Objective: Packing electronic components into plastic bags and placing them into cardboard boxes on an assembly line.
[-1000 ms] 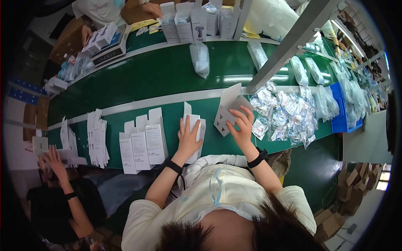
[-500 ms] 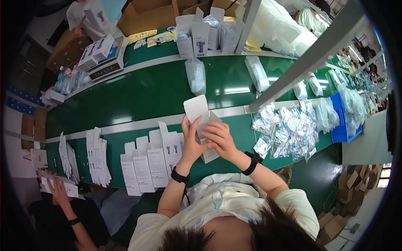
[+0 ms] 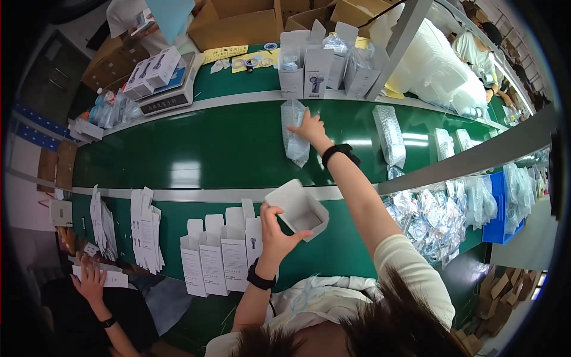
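Observation:
My left hand (image 3: pixel 278 235) is closed on the side of a white carton (image 3: pixel 309 217), thumb at its near side and fingers at its left. The carton's open top faces up, and its visible inside looks bare. My right hand (image 3: pixel 310 128) reaches over the green belt (image 3: pixel 238 140) to a bubble-wrapped packet (image 3: pixel 294 143). Its fingers are spread, with the thumb over the packet; no firm grip shows. Upright white printed cartons (image 3: pixel 205 262) stand in a row left of my left hand.
Flattened cartons (image 3: pixel 146 232) lie in stacks farther left, near a co-worker's hand (image 3: pixel 92 282). Small plastic-bagged parts (image 3: pixel 431 220) are heaped at right, beside a blue bin (image 3: pixel 502 208). A grey metal post (image 3: pixel 476 152) slants across the right. Filled cartons (image 3: pixel 318 71) stand on the far shelf.
My right hand has left the carton and stretched forward to the bubble-wrapped packet. My left hand keeps the carton, now tilted with its opening in view. The whole view has shifted.

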Demonstrator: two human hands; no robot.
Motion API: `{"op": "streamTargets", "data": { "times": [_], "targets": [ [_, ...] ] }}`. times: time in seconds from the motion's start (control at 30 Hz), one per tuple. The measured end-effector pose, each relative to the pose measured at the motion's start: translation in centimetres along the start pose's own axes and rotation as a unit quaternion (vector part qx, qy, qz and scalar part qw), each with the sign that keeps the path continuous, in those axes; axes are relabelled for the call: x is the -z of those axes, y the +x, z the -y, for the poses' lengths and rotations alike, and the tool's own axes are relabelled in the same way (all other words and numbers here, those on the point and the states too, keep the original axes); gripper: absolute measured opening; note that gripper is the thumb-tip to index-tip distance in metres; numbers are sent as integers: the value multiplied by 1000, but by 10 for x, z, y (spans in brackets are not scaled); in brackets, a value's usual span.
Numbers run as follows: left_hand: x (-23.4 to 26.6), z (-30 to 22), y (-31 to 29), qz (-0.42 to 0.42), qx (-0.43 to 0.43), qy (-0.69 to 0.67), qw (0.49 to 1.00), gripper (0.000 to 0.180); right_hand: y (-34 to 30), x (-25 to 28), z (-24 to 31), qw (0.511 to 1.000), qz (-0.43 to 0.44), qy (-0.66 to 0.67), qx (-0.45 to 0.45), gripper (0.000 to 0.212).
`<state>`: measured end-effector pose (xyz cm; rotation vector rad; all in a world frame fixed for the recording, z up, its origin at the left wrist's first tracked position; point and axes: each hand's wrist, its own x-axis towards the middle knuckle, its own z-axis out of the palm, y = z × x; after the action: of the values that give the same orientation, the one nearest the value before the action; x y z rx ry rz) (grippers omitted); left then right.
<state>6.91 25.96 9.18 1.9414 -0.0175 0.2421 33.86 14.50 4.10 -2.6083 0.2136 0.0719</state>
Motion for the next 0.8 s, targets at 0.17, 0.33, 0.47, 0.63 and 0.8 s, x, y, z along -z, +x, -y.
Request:
{"op": "streamTargets", "data": {
  "times": [0.17,0.33,0.47,0.63,0.8],
  "targets": [
    [-20,-25,5,18,-72,62,995,80,21,-19,-46,970,47,228,-65,90],
    [-19,10,-20,23,-9,-18,1000,80,-70,75,-43,793,-28,603,82,90],
    [-23,-1,-8,87,-88,62,990,80,-175,167,-91,867,-199,402,215,90],
    [-43,-30,-6,112,-169,94,975,75,-260,197,-54,695,-280,652,114,93],
    [-64,-29,-26,96,-145,9,985,67,-257,140,-59,834,-348,424,51,94]
  ]
}}
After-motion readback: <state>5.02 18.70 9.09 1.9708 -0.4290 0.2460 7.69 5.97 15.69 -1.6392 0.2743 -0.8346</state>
